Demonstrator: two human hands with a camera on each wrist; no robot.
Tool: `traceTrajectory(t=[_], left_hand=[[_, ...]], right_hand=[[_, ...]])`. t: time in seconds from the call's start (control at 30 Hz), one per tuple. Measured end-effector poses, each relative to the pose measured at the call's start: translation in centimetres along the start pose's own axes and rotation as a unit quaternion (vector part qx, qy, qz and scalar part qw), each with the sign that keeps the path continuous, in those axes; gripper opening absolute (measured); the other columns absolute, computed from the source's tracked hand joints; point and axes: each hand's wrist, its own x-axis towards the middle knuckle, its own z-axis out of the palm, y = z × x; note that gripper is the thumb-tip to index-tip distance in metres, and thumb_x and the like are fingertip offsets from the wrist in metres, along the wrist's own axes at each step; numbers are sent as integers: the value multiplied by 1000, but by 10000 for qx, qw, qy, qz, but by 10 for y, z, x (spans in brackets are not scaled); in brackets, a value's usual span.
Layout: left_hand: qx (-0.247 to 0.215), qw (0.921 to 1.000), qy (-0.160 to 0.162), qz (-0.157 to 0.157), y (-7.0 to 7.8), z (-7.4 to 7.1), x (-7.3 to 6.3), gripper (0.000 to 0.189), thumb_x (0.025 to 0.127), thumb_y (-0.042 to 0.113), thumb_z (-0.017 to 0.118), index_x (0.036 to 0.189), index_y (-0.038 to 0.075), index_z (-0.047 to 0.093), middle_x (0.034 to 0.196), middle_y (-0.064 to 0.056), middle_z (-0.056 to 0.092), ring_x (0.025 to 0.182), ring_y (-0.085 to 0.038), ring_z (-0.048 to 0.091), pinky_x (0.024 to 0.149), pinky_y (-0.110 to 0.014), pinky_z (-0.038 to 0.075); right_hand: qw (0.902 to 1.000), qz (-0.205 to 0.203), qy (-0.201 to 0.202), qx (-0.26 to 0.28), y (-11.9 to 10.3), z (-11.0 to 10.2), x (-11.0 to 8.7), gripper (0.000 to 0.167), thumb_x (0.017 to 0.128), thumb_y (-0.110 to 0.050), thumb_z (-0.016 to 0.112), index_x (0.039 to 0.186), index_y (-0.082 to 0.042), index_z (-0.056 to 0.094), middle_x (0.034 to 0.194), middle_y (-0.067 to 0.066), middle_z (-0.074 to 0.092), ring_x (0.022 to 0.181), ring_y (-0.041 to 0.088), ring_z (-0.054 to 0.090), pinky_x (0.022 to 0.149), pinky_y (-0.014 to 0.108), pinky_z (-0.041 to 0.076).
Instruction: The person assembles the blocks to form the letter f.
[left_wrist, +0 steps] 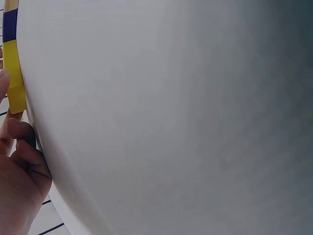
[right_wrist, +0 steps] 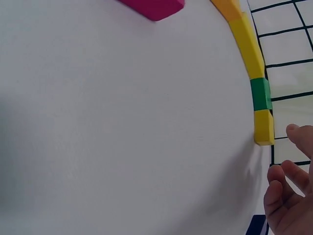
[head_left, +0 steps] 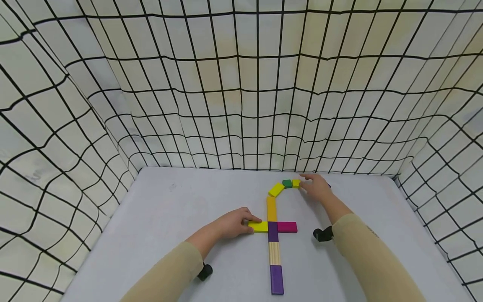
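Note:
On the white table, my left hand [head_left: 232,223] pinches the left end of a long yellow block [head_left: 258,227] between thumb and fingers. That block [left_wrist: 13,73] butts against a purple block [head_left: 273,231], with a magenta block [head_left: 287,227] on the other side. At the far end of the row my right hand [head_left: 318,187] hovers just right of a small yellow block [head_left: 296,183]. In the right wrist view, a gap separates its loosely bent fingers from that block [right_wrist: 264,128]. A green block [head_left: 287,183] sits beside it.
An orange block [head_left: 271,209] and a slanted yellow block [head_left: 276,189] form the curve above the cross. Below lie a ridged beige block [head_left: 274,253] and another purple block [head_left: 277,279]. A dark blue block [right_wrist: 256,225] lies near the right hand. Black netting [head_left: 258,117] surrounds the table.

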Motion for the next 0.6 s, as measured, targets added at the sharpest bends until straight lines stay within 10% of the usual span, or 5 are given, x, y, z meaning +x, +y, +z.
traceTrajectory(t=[0.6], left_hand=[[-21,10000,18,-44,0,-2,-2,34,92,24,72,126,30,70,103,13,55,86,-12,51,78,-29,44]], right_hand=[[9994,44,303,-166,24,-26,-7,49,100,-31,59,143,-9,53,141,22,51,132,43,40,106,56,34]])
